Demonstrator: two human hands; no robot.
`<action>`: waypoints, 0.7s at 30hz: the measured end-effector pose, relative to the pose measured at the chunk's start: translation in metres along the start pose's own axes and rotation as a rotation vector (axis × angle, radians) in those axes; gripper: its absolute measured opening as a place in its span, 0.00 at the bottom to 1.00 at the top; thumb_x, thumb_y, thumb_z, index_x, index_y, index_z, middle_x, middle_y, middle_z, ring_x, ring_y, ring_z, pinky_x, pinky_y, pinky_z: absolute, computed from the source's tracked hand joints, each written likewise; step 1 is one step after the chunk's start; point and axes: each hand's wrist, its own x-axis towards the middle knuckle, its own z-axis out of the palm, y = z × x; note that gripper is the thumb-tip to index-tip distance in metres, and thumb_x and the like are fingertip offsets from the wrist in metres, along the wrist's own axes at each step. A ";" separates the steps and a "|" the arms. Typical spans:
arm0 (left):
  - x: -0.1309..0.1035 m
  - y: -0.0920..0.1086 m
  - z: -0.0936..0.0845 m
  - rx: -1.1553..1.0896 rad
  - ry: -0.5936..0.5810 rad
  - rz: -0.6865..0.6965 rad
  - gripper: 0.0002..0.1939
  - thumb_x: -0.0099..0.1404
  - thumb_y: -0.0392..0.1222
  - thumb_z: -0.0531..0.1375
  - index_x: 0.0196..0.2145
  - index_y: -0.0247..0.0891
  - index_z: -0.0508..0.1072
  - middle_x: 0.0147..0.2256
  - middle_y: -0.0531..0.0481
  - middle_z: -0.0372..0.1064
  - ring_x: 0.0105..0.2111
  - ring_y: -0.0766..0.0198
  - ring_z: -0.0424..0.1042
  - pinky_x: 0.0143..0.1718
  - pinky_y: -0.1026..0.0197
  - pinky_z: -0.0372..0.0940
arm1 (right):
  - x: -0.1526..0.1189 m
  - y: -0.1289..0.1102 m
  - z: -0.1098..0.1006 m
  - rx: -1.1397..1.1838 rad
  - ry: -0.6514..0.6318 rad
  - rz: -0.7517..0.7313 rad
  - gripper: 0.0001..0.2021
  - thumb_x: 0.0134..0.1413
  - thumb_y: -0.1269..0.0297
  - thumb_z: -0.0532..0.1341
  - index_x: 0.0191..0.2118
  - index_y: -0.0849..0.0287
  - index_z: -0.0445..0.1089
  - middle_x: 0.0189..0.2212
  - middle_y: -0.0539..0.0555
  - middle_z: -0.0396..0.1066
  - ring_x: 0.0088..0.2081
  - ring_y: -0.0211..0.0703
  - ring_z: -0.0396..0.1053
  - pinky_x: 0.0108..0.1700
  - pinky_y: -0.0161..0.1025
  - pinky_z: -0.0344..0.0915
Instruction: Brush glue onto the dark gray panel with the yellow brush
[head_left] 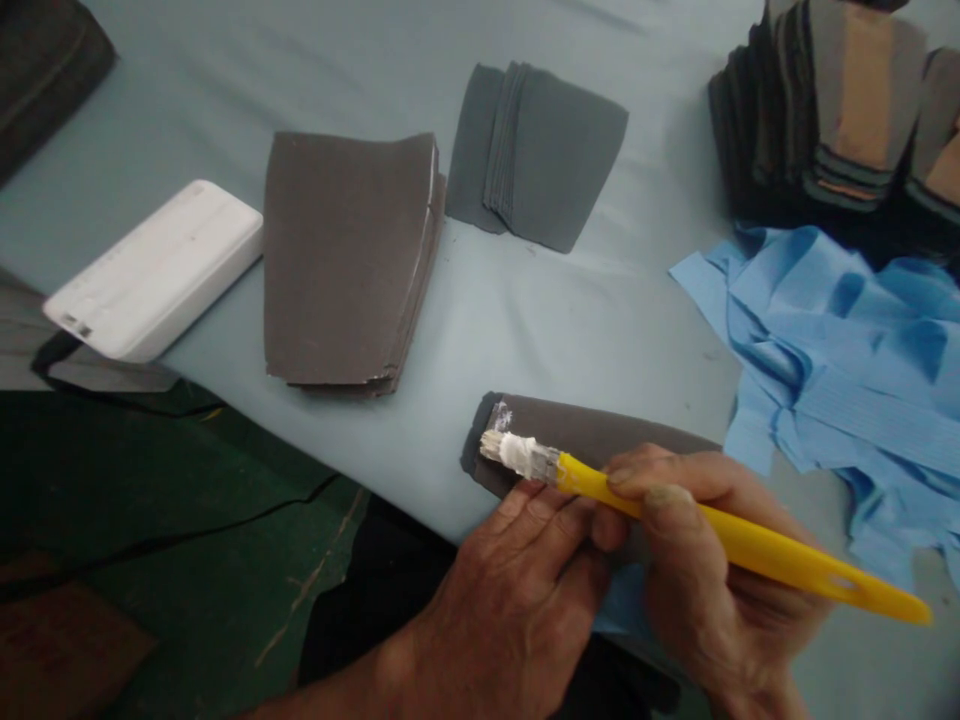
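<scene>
My right hand (712, 560) grips a yellow-handled brush (757, 548) whose white, glue-caked bristles touch the left end of a dark grey fabric piece (592, 428). That piece lies at the table's near edge. My left hand (517, 590) holds the piece from the near side, with its fingertips on the piece's edge just under the brush head. A smear of white glue shows on the piece by the bristles.
A stack of brown-grey cut pieces (345, 260) lies mid-table, with a thinner grey stack (532, 155) behind it. A white rectangular block (154, 270) sits at the left edge. Crumpled blue paper strips (847, 360) and piled dark pieces (832, 110) fill the right. The grey-blue tabletop (570, 310) ends near me.
</scene>
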 end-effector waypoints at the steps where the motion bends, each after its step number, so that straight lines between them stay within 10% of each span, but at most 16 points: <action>1: 0.001 0.000 0.000 0.001 0.006 -0.005 0.18 0.77 0.37 0.57 0.62 0.31 0.72 0.59 0.43 0.76 0.62 0.55 0.73 0.71 0.53 0.63 | 0.001 0.000 0.000 0.003 -0.026 -0.037 0.09 0.72 0.63 0.62 0.37 0.54 0.76 0.26 0.48 0.73 0.26 0.37 0.71 0.32 0.38 0.71; 6: 0.005 0.001 -0.003 0.015 0.058 0.008 0.19 0.78 0.37 0.57 0.63 0.31 0.72 0.60 0.44 0.76 0.61 0.56 0.73 0.71 0.55 0.63 | 0.002 0.000 -0.001 -0.067 -0.118 -0.140 0.08 0.71 0.70 0.61 0.37 0.54 0.74 0.25 0.46 0.73 0.25 0.36 0.71 0.31 0.35 0.70; 15: -0.003 -0.001 -0.002 0.132 0.024 0.034 0.15 0.78 0.38 0.55 0.56 0.33 0.75 0.70 0.43 0.67 0.72 0.57 0.62 0.77 0.54 0.51 | 0.011 -0.006 0.015 0.001 0.276 0.207 0.15 0.69 0.52 0.67 0.33 0.56 0.76 0.22 0.47 0.75 0.23 0.35 0.73 0.28 0.30 0.71; 21: -0.003 -0.001 -0.001 0.108 -0.003 0.017 0.15 0.79 0.38 0.53 0.54 0.35 0.77 0.68 0.44 0.70 0.73 0.58 0.60 0.77 0.52 0.53 | 0.025 -0.008 0.020 0.084 0.280 0.268 0.15 0.66 0.50 0.68 0.33 0.56 0.76 0.20 0.46 0.72 0.22 0.34 0.71 0.27 0.30 0.70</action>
